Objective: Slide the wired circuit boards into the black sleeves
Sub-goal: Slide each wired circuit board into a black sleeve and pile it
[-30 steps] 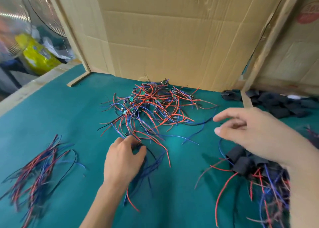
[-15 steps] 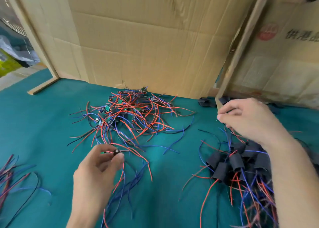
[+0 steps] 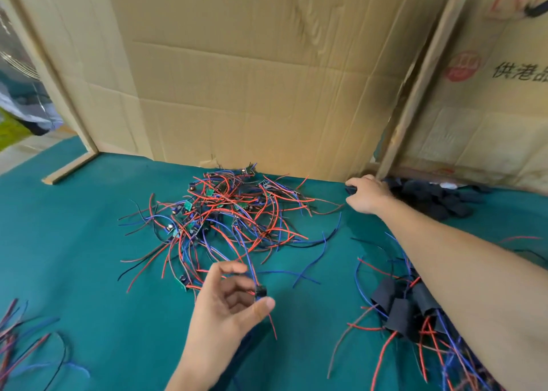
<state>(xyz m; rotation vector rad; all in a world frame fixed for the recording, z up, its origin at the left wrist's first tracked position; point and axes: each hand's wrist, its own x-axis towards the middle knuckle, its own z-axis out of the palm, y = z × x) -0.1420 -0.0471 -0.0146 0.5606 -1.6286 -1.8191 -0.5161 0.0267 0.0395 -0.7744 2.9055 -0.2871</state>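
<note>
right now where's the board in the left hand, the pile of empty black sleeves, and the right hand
wired circuit board (image 3: 260,292), head view, on its dark component.
empty black sleeves (image 3: 439,199), head view, middle of the pile.
right hand (image 3: 367,193), head view, back of the hand.

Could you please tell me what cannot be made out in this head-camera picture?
- Whether the right hand already grips a black sleeve: its fingertips hide the contact at the sleeve pile.
- The small part pinched by the left hand: too small to identify.
- The finished bundle: partly behind the right forearm, cut by the bottom edge.
</note>
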